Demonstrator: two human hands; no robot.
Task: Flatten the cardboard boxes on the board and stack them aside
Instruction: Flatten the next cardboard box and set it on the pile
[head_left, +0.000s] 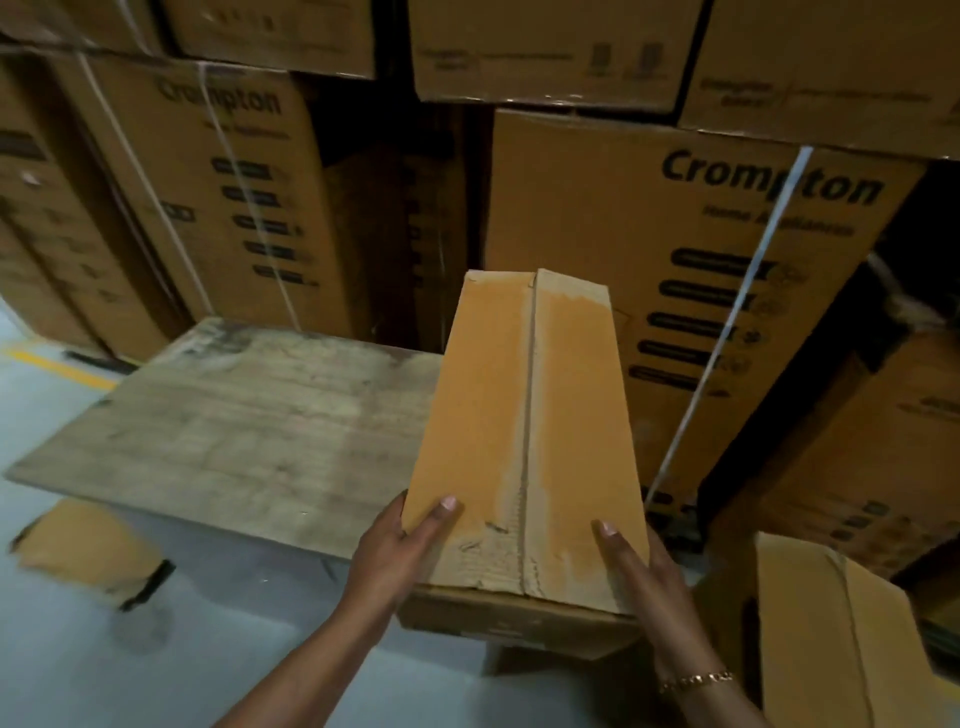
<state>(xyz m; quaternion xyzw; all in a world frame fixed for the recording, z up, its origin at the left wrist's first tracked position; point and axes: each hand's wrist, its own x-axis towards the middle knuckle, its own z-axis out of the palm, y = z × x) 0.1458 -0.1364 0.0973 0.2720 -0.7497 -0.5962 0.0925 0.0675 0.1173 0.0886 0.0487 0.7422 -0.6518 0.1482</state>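
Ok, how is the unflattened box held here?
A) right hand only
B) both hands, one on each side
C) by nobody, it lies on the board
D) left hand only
B: the left hand and the right hand grip the box on opposite sides, thumbs on top.

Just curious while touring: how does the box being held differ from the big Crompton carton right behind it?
The held box is plain on top with a worn centre seam; the Crompton carton bears black print and a white strap. The held box is gripped by the left hand and right hand; the Crompton carton sits stacked under others. Both are brown cardboard.
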